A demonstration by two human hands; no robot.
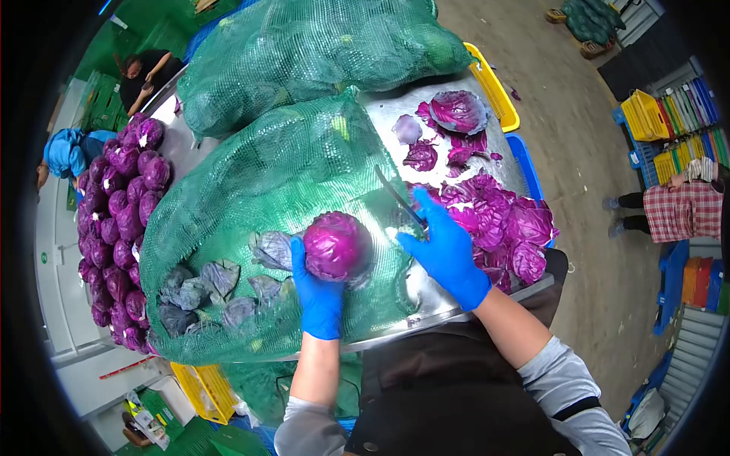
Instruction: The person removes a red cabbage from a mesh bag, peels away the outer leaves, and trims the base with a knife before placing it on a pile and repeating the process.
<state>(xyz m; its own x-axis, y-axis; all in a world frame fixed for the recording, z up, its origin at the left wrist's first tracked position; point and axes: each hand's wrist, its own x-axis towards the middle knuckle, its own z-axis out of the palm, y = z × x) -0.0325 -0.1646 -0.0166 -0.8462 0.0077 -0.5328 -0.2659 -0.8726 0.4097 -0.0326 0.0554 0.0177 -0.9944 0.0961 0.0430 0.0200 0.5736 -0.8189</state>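
My left hand, in a blue glove, holds a trimmed red cabbage from its left and lower side. The cabbage is round, shiny and purple, above an opened green mesh sack. My right hand, also gloved in blue, grips a knife whose dark, narrow blade points up and left; the handle is mostly hidden by the hand. The blade is apart from the cabbage. Dull outer cabbage leaves lie inside the sack to the left of my left hand.
Stripped purple leaves are heaped right of the knife. Cleaned cabbages pile up along the left. A full green mesh sack lies at the back of the metal table. Yellow and blue crates border the right edge. Other people stand farther off.
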